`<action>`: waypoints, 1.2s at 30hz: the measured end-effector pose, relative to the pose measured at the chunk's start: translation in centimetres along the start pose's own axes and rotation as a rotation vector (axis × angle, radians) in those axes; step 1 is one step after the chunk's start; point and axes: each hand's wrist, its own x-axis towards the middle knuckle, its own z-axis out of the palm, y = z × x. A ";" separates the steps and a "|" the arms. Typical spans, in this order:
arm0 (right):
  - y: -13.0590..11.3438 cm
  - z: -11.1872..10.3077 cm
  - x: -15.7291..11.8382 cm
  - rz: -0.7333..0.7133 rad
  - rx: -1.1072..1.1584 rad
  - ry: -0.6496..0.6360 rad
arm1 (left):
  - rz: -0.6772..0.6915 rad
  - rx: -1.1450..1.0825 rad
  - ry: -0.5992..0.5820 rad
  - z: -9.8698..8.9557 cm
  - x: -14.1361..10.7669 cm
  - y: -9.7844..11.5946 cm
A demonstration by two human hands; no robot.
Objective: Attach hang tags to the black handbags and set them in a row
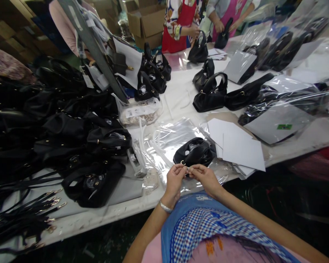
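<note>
A small black handbag (194, 151) lies on clear plastic sheets (164, 138) near the table's front edge. My left hand (177, 178) and my right hand (204, 176) meet at the bag's near side. Both pinch with thumb and forefinger, the fingertips almost touching beside a gold ring on the bag. Whatever sits between the fingertips is too small to make out. White card sheets (237, 144) are stacked just right of the bag.
Many black bags (63, 124) and straps with gold clips (48, 204) cover the left side. A grey post (94, 51) rises behind. Wrapped bags (279, 117) lie at right; more black bags (211, 96) stand mid-table. People work across the table beside a cardboard box (146, 25).
</note>
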 end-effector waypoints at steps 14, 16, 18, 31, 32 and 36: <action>0.2 0.1 0.1 0.015 0.018 -0.009 | 0.021 0.011 -0.016 -0.3 0.0 -0.1; 0.1 0.2 0.0 0.000 -0.011 -0.008 | 0.070 0.068 -0.014 -0.4 0.0 0.0; 0.0 0.2 -0.1 -0.025 -0.058 -0.003 | 0.090 0.107 -0.014 -0.5 -0.1 0.2; -0.1 -0.5 0.0 -0.201 -0.436 -0.016 | 0.267 0.454 -0.021 -0.7 -0.6 0.5; -0.2 -0.5 -0.1 -0.209 -0.450 -0.013 | 0.266 0.452 -0.016 -0.6 -0.8 0.5; -0.6 -0.1 -0.3 -0.274 -0.478 0.019 | 0.254 0.415 -0.032 -0.1 -1.7 0.6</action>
